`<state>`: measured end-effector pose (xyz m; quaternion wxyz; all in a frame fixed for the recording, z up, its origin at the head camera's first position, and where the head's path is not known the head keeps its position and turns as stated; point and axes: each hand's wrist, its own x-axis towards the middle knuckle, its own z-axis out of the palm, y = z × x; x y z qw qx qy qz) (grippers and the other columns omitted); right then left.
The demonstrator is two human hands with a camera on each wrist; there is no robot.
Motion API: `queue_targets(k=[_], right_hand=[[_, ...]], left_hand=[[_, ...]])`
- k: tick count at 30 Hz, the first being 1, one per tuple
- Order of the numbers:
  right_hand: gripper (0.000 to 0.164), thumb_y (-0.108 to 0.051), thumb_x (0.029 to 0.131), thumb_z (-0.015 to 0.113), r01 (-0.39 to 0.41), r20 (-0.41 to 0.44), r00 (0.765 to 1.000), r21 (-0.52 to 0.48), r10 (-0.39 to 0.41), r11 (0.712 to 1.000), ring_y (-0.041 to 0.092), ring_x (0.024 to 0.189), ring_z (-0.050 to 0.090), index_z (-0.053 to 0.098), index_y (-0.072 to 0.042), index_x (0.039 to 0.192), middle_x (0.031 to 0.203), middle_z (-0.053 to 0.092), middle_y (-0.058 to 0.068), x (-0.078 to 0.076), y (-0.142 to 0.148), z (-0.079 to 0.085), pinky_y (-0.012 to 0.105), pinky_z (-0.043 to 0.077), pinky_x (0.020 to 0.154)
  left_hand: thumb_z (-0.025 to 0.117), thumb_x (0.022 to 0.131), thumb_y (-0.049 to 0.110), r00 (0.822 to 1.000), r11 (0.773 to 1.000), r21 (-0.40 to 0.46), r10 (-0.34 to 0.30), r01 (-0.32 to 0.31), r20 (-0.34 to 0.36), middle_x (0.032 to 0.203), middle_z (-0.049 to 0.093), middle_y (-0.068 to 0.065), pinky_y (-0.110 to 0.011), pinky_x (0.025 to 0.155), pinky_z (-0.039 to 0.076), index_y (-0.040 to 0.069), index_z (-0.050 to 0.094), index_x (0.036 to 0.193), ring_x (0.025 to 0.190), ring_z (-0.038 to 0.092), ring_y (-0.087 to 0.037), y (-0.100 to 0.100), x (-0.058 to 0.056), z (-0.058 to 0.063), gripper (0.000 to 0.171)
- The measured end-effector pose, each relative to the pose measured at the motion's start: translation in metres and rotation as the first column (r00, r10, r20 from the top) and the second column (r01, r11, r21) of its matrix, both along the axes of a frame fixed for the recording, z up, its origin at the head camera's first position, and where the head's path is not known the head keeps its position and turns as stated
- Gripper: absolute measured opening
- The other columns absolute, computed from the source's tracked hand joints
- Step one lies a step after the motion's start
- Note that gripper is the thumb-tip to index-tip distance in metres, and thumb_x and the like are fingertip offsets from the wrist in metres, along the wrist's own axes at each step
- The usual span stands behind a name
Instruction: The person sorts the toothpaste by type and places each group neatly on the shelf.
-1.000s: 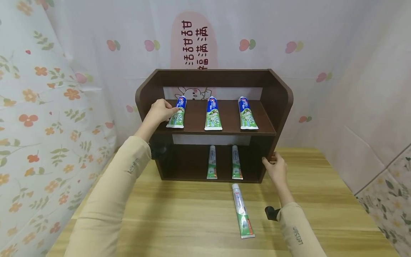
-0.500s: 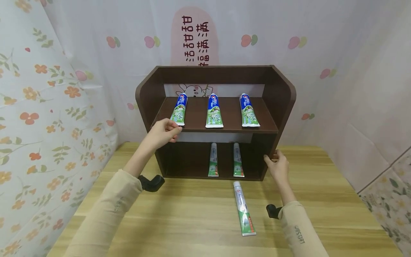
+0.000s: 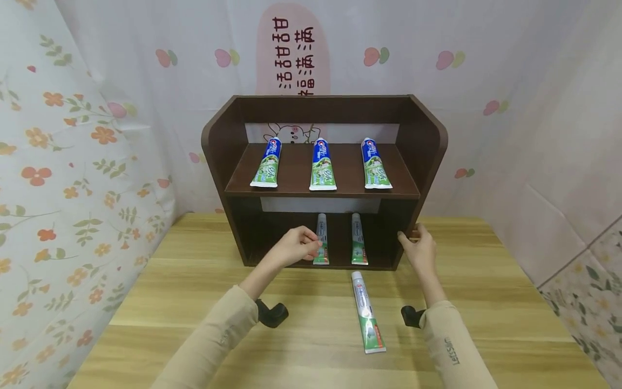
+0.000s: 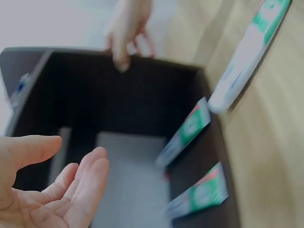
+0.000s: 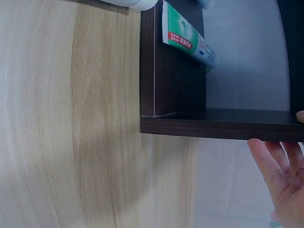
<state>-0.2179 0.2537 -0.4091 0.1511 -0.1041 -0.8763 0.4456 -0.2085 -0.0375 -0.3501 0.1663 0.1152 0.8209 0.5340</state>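
My left hand [image 3: 293, 247] hangs in front of the lower shelf, overlapping a grey-green toothpaste tube [image 3: 322, 232] in the head view. In the left wrist view its fingers [image 4: 90, 185] are loosely bent, with nothing between them and the thumb. My right hand [image 3: 420, 254] grips the right side panel of the dark brown two-tier shelf [image 3: 320, 194], thumb inside and fingers outside. A second grey-green tube [image 3: 358, 243] lies on the lower tier. Another toothpaste tube [image 3: 367, 313] lies on the table before the shelf, cap toward it.
Three blue-and-green toothpaste tubes, left [image 3: 269, 165], middle [image 3: 323, 165] and right [image 3: 376, 165], lie spaced along the upper tier with caps to the back. The wood-grain table [image 3: 204, 281] carries the shelf. A printed curtain [image 3: 184, 92] hangs behind.
My left hand has let go of the upper-left toothpaste tube and moved down and right to the lower tier. My right hand stays on the side panel.
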Motion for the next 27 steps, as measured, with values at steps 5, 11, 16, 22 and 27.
queue_targets(k=[5,11,16,22,27], right_hand=[[0.029,-0.020,0.091,0.053,-0.001,-0.001,1.000,-0.013,0.001,1.000,0.042,0.097,0.060,0.052,0.000,0.112,0.112,0.055,0.025,-0.001,0.001,-0.001,0.043,0.055,0.074],[0.029,-0.019,0.090,0.053,0.002,0.008,1.000,-0.029,-0.002,1.000,0.040,0.098,0.060,0.052,0.000,0.113,0.111,0.056,0.024,-0.002,0.000,-0.001,0.042,0.054,0.074],[0.029,-0.019,0.090,0.054,0.012,0.009,1.000,-0.039,-0.011,0.999,0.039,0.097,0.061,0.052,0.000,0.112,0.110,0.056,0.024,-0.002,0.000,-0.001,0.040,0.055,0.073],[0.028,-0.019,0.090,0.054,0.011,0.006,1.000,-0.029,-0.011,1.000,0.039,0.096,0.061,0.053,-0.001,0.111,0.110,0.056,0.024,-0.002,0.000,-0.001,0.039,0.055,0.071],[0.027,-0.018,0.090,0.054,0.011,-0.003,1.000,-0.024,-0.011,1.000,0.040,0.095,0.061,0.053,0.000,0.110,0.109,0.057,0.025,-0.003,0.000,-0.001,0.039,0.055,0.070]], left_hand=[[0.057,0.089,0.014,0.994,0.998,0.001,-0.060,0.060,0.086,0.099,0.062,-0.023,-0.032,0.074,0.057,-0.007,0.054,0.106,0.079,0.067,-0.025,0.029,0.004,-0.036,0.028],[0.056,0.086,0.005,0.980,0.998,-0.014,-0.064,0.068,0.187,0.097,0.063,-0.025,-0.037,0.077,0.056,-0.011,0.054,0.105,0.088,0.065,-0.038,0.056,0.014,-0.074,0.025],[0.063,0.079,0.000,0.982,0.999,-0.027,-0.038,0.043,0.187,0.088,0.066,-0.026,-0.035,0.071,0.057,-0.014,0.056,0.099,0.081,0.067,-0.036,0.074,0.020,-0.093,0.026],[0.073,0.074,0.010,0.991,0.989,-0.145,0.007,0.013,0.132,0.068,0.066,-0.011,-0.020,0.050,0.049,-0.005,0.064,0.078,0.055,0.058,-0.014,0.093,0.027,-0.111,0.018],[0.075,0.072,0.012,0.997,0.986,-0.164,0.042,-0.031,0.063,0.062,0.060,-0.004,-0.019,0.044,0.043,0.000,0.061,0.075,0.050,0.049,-0.009,0.104,0.038,-0.117,0.019]])
